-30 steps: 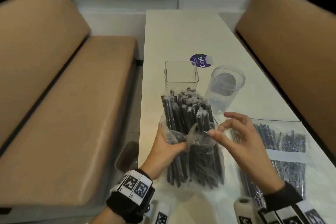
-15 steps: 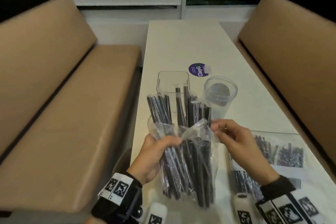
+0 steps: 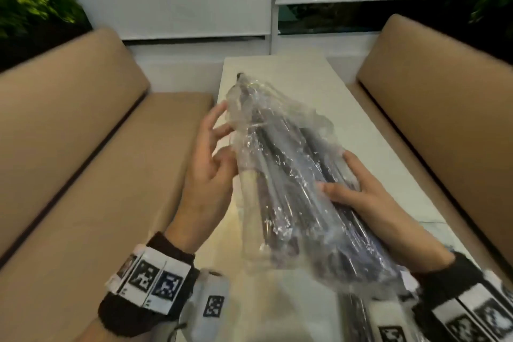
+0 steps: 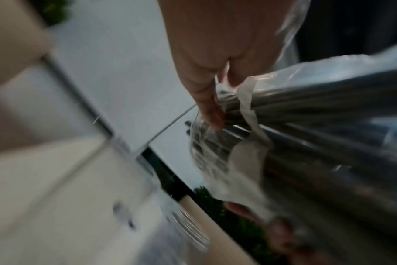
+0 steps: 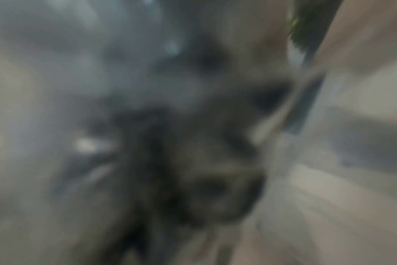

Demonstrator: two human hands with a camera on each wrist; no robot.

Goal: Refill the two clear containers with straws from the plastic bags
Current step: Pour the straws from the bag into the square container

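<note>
In the head view both hands hold a clear plastic bag [image 3: 291,197] full of black straws [image 3: 277,158] above the white table [image 3: 349,119]. The bag is tilted, with its mouth pointing up and away from me. My left hand [image 3: 222,133] is at the bag's upper left. In the left wrist view its fingers [image 4: 206,100] pinch the bag's loose edge [image 4: 245,100]. My right hand [image 3: 351,180] grips the bag's lower right side, thumb on top. The bag hides both clear containers. The right wrist view is all blur.
Tan padded benches run along both sides of the table, the left one [image 3: 97,175] and the right one [image 3: 444,119]. A second bag of straws [image 3: 358,314] lies at the table's near right edge. White blinds and plants are at the far end.
The bag, which stood upright with straw tips sticking out, is now lifted and tipped with its mouth away from me. My right hand slid from the mouth down to the bag's side.
</note>
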